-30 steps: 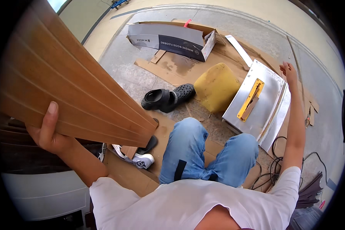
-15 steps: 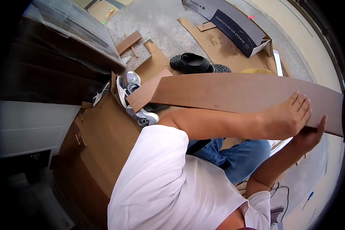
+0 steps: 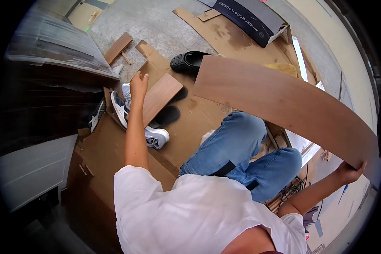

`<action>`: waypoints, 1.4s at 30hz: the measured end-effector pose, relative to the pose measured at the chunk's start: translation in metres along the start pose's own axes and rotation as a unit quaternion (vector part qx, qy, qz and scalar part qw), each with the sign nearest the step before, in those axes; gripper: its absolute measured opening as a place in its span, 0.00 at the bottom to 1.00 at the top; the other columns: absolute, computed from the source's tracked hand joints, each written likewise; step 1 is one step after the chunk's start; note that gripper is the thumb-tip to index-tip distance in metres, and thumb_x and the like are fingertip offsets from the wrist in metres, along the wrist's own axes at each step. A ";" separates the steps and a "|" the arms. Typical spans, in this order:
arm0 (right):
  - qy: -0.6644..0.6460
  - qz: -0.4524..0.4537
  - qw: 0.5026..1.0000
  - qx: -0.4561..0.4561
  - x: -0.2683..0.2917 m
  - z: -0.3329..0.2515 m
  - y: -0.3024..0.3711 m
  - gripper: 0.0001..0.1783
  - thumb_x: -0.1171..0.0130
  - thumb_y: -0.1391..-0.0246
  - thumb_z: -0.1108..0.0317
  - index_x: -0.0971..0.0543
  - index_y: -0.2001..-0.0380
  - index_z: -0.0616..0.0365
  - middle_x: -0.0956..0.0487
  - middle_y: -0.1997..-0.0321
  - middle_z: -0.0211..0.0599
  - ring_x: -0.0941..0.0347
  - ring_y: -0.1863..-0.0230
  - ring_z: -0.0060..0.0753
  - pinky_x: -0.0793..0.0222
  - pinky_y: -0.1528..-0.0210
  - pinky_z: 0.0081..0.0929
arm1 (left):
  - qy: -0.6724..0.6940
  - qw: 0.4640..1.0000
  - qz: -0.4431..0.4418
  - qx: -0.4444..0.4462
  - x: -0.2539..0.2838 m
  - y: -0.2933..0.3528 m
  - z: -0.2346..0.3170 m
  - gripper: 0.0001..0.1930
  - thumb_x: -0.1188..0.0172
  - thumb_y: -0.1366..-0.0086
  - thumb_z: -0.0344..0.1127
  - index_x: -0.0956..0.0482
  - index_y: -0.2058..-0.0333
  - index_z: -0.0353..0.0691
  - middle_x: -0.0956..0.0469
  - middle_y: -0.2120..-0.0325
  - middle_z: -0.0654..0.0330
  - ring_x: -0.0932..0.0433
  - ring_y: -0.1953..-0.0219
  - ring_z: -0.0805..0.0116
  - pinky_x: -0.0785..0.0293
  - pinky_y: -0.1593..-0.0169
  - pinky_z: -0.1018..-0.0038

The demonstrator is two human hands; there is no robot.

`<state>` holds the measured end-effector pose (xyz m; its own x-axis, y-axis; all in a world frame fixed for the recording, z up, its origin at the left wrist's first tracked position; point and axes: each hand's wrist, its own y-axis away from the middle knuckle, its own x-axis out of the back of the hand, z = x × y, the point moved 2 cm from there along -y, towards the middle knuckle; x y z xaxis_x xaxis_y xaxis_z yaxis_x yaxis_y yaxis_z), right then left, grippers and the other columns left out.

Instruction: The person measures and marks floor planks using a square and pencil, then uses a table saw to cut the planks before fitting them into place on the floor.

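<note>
Left hand point(image 3: 138, 87) now off long board point(image 3: 283, 101), thumb and fingers apart beside short board point(image 3: 163, 96); right hand point(image 3: 350, 172), clamped on long board's end, bears it (just 1 hand).

The scene is viewed from above through one wide, head-worn fisheye lens, tipped steeply downward and slightly forward. A white shirt point(image 3: 194, 207) is seen from very near at six o'clock, with blue jeans point(image 3: 241, 139) a little beyond at four. The left hand point(image 3: 138, 86) is caught near ten o'clock, the right hand point(image 3: 350, 172) between three and four. Grey floor point(image 3: 146, 23) is shown farther off at eleven. The long edges of the wooden board point(image 3: 279, 110) are bowed by the lens.
</note>
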<state>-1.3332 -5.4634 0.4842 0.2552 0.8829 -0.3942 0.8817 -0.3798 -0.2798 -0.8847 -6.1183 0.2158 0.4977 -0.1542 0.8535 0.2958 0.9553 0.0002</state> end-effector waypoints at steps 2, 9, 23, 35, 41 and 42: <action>-0.038 0.003 0.998 -0.040 0.017 0.004 -0.014 0.21 0.50 0.33 0.63 0.25 0.45 0.68 0.23 0.43 0.46 0.26 0.41 0.43 0.29 0.38 0.40 | -0.135 0.986 -0.093 -0.017 -0.065 -0.011 -0.051 0.45 0.31 0.42 0.53 0.37 0.36 0.25 0.31 0.38 0.36 0.32 0.37 0.41 0.34 0.34 0.57; -0.119 0.075 0.990 0.009 0.027 -0.027 -0.043 0.20 0.47 0.32 0.64 0.26 0.43 0.64 0.21 0.42 0.39 0.24 0.42 0.36 0.27 0.40 0.34 | -0.220 0.948 -0.232 0.009 -0.143 -0.015 -0.083 0.44 0.16 0.66 0.57 0.21 0.57 0.27 0.17 0.58 0.40 0.19 0.53 0.40 0.25 0.47 0.54; -0.041 -0.047 0.986 0.155 -0.047 -0.183 -0.139 0.15 0.37 0.37 0.60 0.23 0.58 0.62 0.21 0.64 0.30 0.28 0.59 0.23 0.30 0.55 0.26 | 0.018 0.778 -0.451 -0.437 -0.111 0.107 0.529 0.38 0.20 0.64 0.57 0.20 0.64 0.29 0.17 0.66 0.43 0.18 0.63 0.44 0.23 0.56 0.56; 0.224 0.136 0.961 0.084 -0.002 -0.471 -0.092 0.17 0.34 0.39 0.63 0.27 0.55 0.61 0.22 0.68 0.34 0.27 0.64 0.24 0.30 0.60 0.29 | -0.074 0.443 -0.689 -0.569 0.106 0.378 0.812 0.37 0.25 0.58 0.59 0.20 0.61 0.29 0.17 0.65 0.44 0.18 0.62 0.46 0.23 0.55 0.57; 0.345 0.331 0.875 0.077 0.022 -0.556 0.051 0.16 0.33 0.40 0.64 0.24 0.55 0.60 0.20 0.66 0.35 0.23 0.63 0.24 0.29 0.59 0.27 | -0.203 0.263 -0.750 -0.572 0.217 0.475 0.731 0.36 0.28 0.55 0.60 0.20 0.60 0.29 0.17 0.64 0.44 0.18 0.61 0.47 0.23 0.55 0.58; 0.380 0.357 0.849 0.084 0.024 -0.570 0.082 0.15 0.33 0.40 0.64 0.24 0.56 0.61 0.18 0.65 0.36 0.21 0.62 0.27 0.27 0.60 0.29 | -0.226 0.241 -0.755 -0.567 0.228 0.473 0.713 0.36 0.28 0.55 0.60 0.20 0.60 0.30 0.17 0.64 0.44 0.18 0.61 0.48 0.23 0.55 0.58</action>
<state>-1.0290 -5.3159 0.9509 0.9396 0.3102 0.1447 0.3419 -0.8710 -0.3529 -1.2130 -5.5212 0.7818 -0.9382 0.1781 0.2969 0.0219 -0.8253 0.5643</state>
